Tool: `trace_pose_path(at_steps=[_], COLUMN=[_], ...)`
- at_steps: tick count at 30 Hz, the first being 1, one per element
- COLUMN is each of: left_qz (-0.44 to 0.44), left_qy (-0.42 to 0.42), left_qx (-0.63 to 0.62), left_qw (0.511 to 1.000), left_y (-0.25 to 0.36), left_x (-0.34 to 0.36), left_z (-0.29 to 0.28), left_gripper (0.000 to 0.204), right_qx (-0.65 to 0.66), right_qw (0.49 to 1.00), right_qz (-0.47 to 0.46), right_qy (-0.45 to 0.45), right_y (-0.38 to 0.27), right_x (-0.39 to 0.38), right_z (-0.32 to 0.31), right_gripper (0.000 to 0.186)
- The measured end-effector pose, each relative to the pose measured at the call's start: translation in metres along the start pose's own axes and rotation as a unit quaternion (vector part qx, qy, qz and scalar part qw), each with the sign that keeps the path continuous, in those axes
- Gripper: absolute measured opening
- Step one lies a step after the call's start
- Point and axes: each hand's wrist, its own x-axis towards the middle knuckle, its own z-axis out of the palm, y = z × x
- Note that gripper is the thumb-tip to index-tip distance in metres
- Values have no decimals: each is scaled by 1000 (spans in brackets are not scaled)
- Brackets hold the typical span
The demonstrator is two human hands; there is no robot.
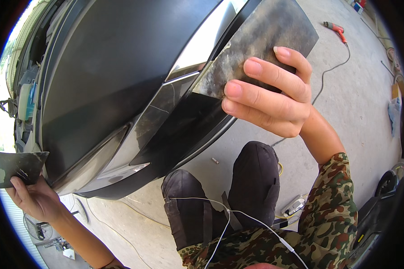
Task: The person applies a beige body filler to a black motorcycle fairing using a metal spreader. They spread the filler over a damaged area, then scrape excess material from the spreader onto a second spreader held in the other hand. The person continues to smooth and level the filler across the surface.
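My right hand (278, 89) is closed on the lower edge of a flat dark grey sheet (267, 33), fingers spread over its face and thumb hidden. Smears of pale residue mark the sheet, which stands beside the black bumper (107, 58) of a vehicle. At the far left, my left hand (33, 197) grips a smaller dark piece (20, 168), thin and slightly curved with pale streaks. That piece sits by the bumper's end and is partly cut off by the picture's rim. Glossy trim (152, 110) runs along the bumper between my hands.
A red heat gun (335, 30) lies on the concrete floor (345, 112), its cord trailing toward me. A power strip (294, 205) rests by my right side. White earphone wires (229, 210) hang over my knees. A fan (38, 227) stands at lower left.
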Motion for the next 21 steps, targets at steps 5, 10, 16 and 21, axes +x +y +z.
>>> trace_pose_path(at_steps=[5,10,16,21], left_qz=[-6,-6,-12,-10], left_qy=[5,15,30,-3], left_qx=[-10,6,2,8], left_qw=[1000,1000,999,1000], left_y=[3,4,0,0], left_x=[0,2,2,3], left_z=[-1,-3,-1,0], left_gripper=[30,30,30,30], right_qx=[-2,1,-4,0], right_qw=[1000,999,999,1000], right_qz=[2,8,6,4], right_qy=[1,41,32,7], right_y=[0,-1,0,-1], right_x=[1,2,2,1], right_z=[1,6,3,0], right_gripper=[34,23,22,29])
